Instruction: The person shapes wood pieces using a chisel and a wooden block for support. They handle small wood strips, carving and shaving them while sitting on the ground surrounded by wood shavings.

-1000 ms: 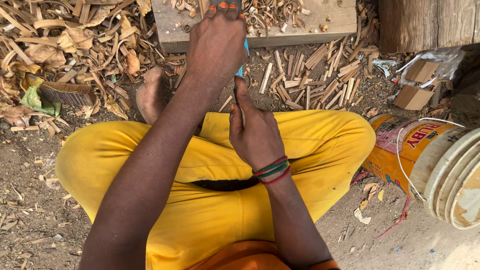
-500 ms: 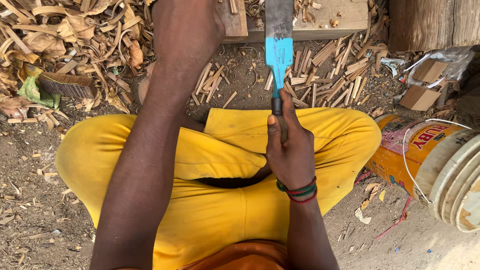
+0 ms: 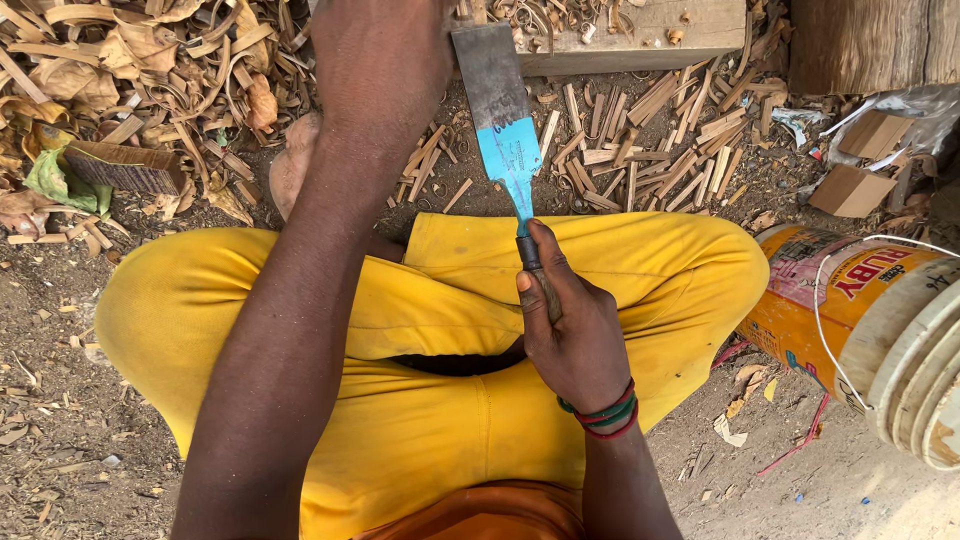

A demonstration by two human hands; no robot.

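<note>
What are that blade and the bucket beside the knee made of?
Blade: looks like steel, dull grey and worn, its lower part painted light blue.
Bucket: likely plastic, smooth yellow-orange wall with printed label, pale rim and thin wire handle.
The right hand grips the blade's dark handle.

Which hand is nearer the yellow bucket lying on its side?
Right. The right hand, gripping the chopping blade's handle, sits just left of the yellow bucket; the left hand is farther, up by the plank.

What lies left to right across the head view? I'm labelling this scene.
Green scrap → wood block → left hand → chopping blade → cardboard piece → yellow bucket.
</note>
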